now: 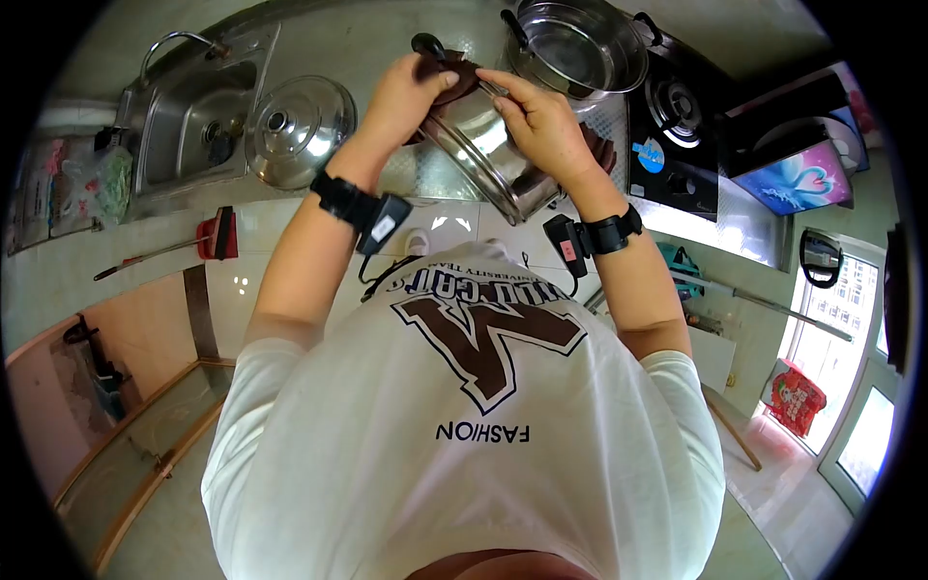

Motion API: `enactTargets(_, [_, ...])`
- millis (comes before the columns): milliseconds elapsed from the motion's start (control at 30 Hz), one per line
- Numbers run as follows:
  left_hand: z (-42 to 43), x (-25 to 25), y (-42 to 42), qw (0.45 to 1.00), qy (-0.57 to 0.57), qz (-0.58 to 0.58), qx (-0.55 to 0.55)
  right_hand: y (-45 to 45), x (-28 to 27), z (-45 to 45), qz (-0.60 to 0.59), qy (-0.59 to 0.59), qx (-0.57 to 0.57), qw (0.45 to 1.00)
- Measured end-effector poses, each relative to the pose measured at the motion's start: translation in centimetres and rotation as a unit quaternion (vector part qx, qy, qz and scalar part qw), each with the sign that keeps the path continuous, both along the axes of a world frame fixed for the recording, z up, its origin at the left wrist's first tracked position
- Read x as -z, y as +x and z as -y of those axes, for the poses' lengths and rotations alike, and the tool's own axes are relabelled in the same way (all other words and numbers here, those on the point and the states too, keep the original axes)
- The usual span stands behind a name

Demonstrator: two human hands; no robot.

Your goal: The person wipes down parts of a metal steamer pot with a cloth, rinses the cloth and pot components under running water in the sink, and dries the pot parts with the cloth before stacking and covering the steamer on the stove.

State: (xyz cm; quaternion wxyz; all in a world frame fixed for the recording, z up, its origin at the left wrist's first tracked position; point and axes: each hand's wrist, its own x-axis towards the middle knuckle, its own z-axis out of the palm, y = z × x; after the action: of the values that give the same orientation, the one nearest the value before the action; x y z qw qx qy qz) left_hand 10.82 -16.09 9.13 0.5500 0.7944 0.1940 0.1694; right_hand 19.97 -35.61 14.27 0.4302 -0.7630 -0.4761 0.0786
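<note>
A steel pot (488,159) is tilted on its side at the counter's front edge, between my two hands. My left hand (411,97) is closed on a dark brown cloth (454,79) pressed against the pot's far end, near a black handle (427,44). My right hand (541,121) lies over the pot's upper right side, thumb and fingers pinched at its edge beside the cloth. More brown fabric (601,150) shows behind my right wrist. What the right fingers hold exactly is hard to make out.
An open steel steamer pot (580,87) stands behind, beside the black gas stove (667,145). To the left are a round steel lid (302,130) and a sink (159,159) with a faucet (179,39). A patterned box (793,184) sits on the right.
</note>
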Motion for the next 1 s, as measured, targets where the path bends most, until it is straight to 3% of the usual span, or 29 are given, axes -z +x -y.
enactTargets(67, [-0.5,-2.3,0.0,0.997,-0.041,-0.066,0.027,0.0,0.0,-0.2,0.031,0.017,-0.027,0.999])
enactTargets(133, [-1.0,-2.8,-0.3,0.993,-0.061,-0.092,0.037,0.1,-0.1,0.0,-0.009,-0.007,0.002,1.000])
enactTargets(200, [-2.2,-1.7,-1.2,0.920,-0.390,0.046,0.019,0.2,-0.7,0.1,-0.034,-0.031,0.000,0.999])
enactTargets(233, [-3.1,-0.8,-1.8,0.881,-0.463,0.088,-0.030,0.1,-0.6,0.1,-0.031,-0.027,-0.003,0.999])
enactTargets(333, [-3.0,0.2,-3.0,0.844,-0.515,0.149,-0.023,0.2,-0.4,0.0,-0.022,-0.022,-0.004,1.000])
enactTargets(400, [-0.6,-2.0,-2.1,0.857,-0.487,0.162,-0.042,-0.1,-0.6,-0.2,-0.014,-0.028,-0.010,0.999])
enactTargets(433, [0.1,-3.0,-1.5,0.964,-0.258,0.052,-0.039,-0.3,-1.0,-0.4,-0.005,-0.041,-0.024,0.999])
enactTargets(467, [0.5,-3.4,-1.2,0.998,-0.010,-0.062,-0.033,-0.5,-1.3,-0.7,0.006,-0.054,-0.040,0.998])
enactTargets(500, [0.4,-3.0,-0.4,0.995,0.071,-0.035,-0.059,-0.3,-0.3,-1.1,0.056,0.010,-0.050,0.997])
enactTargets(600, [-0.4,-2.7,0.2,0.995,0.053,-0.072,-0.041,0.2,0.4,-0.8,0.039,0.031,-0.039,0.998])
enactTargets(667, [-1.8,-0.1,0.0,0.999,0.021,-0.038,-0.020,-0.1,-0.8,-0.4,-0.009,-0.031,-0.029,0.999])
enactTargets(733, [-2.7,-0.4,-1.0,0.946,-0.324,0.021,-0.011,0.1,-1.0,-0.4,-0.024,-0.088,-0.014,0.996])
enactTargets(767, [-4.2,1.4,-1.6,0.909,-0.408,0.085,-0.009,0.1,-1.2,-0.4,-0.021,-0.088,-0.019,0.996])
enactTargets(800, [-5.1,2.7,-2.2,0.881,-0.447,0.119,-0.098,-0.1,-1.3,-0.4,-0.010,-0.079,-0.020,0.997])
enactTargets(900, [-7.5,5.1,-3.6,0.834,-0.500,0.147,-0.182,-0.3,-1.3,-0.5,-0.005,-0.059,-0.036,0.998])
enactTargets(967, [-6.8,4.0,-2.8,0.834,-0.513,0.179,-0.093,-0.3,-0.8,-0.9,0.008,-0.010,-0.060,0.998])
enactTargets(1000, [-5.9,3.2,-2.1,0.860,-0.486,0.145,-0.044,-0.4,-0.6,-1.0,0.008,-0.015,-0.066,0.998])
